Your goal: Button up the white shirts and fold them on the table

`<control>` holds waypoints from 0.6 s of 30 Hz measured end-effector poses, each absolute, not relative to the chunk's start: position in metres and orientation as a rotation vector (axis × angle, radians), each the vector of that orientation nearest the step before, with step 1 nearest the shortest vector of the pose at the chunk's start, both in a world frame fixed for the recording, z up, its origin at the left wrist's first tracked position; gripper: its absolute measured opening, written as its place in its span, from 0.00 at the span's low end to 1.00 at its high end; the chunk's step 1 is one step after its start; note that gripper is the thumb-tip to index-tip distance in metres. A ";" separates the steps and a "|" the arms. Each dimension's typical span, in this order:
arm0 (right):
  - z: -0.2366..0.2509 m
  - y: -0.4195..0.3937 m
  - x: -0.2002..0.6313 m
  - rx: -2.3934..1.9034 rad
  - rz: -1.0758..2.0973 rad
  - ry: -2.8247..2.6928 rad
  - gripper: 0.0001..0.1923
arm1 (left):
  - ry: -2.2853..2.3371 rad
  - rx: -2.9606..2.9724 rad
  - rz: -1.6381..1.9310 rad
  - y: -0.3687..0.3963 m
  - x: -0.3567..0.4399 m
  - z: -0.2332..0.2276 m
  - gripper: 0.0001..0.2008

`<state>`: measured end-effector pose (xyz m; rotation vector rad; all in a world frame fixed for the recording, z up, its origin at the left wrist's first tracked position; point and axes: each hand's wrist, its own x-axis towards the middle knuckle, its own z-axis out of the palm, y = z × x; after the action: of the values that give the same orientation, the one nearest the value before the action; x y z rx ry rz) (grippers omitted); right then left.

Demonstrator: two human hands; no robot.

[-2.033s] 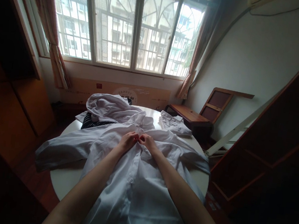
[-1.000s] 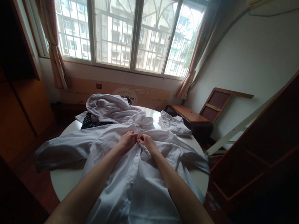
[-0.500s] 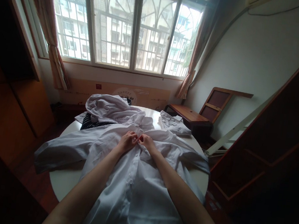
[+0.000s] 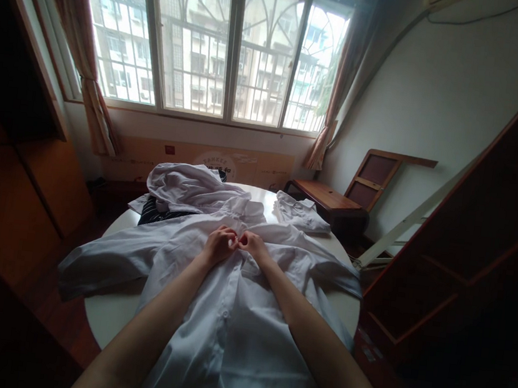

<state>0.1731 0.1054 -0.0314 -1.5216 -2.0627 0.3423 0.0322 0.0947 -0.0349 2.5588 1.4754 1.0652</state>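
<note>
Both the left hand [image 4: 218, 244] and right hand [image 4: 253, 244] are pinching the white shirt [image 4: 229, 316] placket together below its collar, where a slipping fingertip is risking misaligning the button.

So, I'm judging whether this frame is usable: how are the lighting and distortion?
Head view: the window is bright and backlit, leaving the cabinets at both edges very dark; the white shirt and both hands, left hand and right hand, stay readable. Wide-angle lens bends the window frame and walls; the near forearms look soft.
</note>
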 end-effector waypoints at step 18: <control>-0.029 0.102 0.173 -1.514 0.322 -2.041 0.07 | 1.501 2.515 1.059 0.094 0.033 -0.035 0.09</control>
<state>0.1729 0.1019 -0.0291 -1.5144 -2.0415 0.3225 0.0331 0.0941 -0.0349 2.5149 1.5005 1.0595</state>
